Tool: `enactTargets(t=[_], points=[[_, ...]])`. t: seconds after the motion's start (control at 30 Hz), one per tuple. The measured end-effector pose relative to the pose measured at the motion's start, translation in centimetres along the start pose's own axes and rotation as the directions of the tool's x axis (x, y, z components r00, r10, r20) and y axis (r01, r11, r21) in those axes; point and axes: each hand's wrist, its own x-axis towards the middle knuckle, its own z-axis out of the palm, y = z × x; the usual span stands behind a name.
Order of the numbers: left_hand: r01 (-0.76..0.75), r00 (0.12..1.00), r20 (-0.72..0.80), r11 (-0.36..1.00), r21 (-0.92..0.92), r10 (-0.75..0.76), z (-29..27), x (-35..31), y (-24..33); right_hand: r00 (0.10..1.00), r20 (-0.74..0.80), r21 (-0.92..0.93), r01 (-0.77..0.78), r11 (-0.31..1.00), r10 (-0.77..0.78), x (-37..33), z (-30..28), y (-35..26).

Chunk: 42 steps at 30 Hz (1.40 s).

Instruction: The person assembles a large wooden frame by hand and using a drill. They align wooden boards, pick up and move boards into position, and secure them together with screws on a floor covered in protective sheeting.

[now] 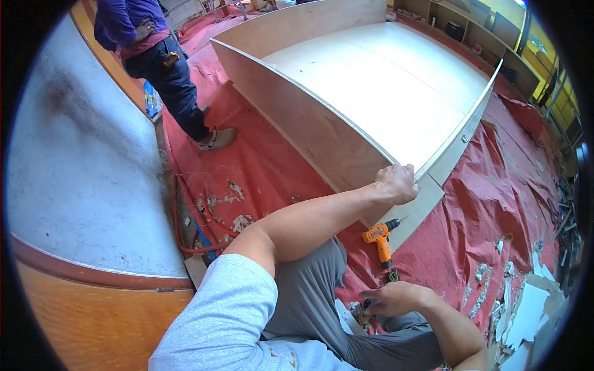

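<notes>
A large shallow plywood box (297,111) with thin upright side panels and a pale inner floor lies ahead of me. My left hand (399,184) is closed over its near corner, where two side panels meet. An orange cordless drill (378,240) with a bit in its chuck lies just below that corner, beside a flat wooden strip (416,216). Low down by my knee is my right hand (390,298), palm downward with its fingers curled together. Something small and dark shows at its fingertips, too little to name, next to small loose bits on the floor.
Wrinkled red sheeting (266,167) covers the floor. A person (161,68) in dark trousers stands at the far left. Broken white board scraps (526,309) lie at the right. A grey-topped surface (86,161) borders the left, with a red hose (179,222) beside it. Wooden shelves (476,37) stand behind.
</notes>
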Motion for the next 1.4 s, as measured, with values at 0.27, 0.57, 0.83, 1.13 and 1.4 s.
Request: enactTargets(t=[0.27, 0.57, 0.83, 1.13, 1.4], points=[[-0.017, 1.0, 0.008, 0.999, -0.047, 0.017, -0.3, -0.4, -0.6, 0.993, 0.114, 0.095, 0.015, 0.995, -0.026, 1.4, -1.0, -0.5], [-0.138, 0.988, 0.092, 0.981, 0.133, 0.126, -0.1, 1.0, -1.5, 1.0, -0.006, 0.097, 0.022, 0.995, -0.022, 1.4, -1.1, 0.6], [-0.219, 0.972, 0.133, 0.953, 0.209, 0.194, 0.2, 2.0, -2.5, 0.993, 0.099, 0.167, -0.082, 0.983, 0.066, 2.2, -0.8, 1.2], [-0.233, 0.969, 0.133, 0.951, 0.201, 0.209, 0.2, 2.3, -3.2, 0.999, -0.04, 0.202, 0.008, 0.979, 0.0, 1.7, -1.4, 0.6], [-0.147, 0.989, 0.016, 0.971, 0.191, 0.147, 0.6, 1.3, -1.8, 0.999, -0.038, 0.203, -0.002, 0.979, 0.01, 1.8, -0.9, 1.0]])
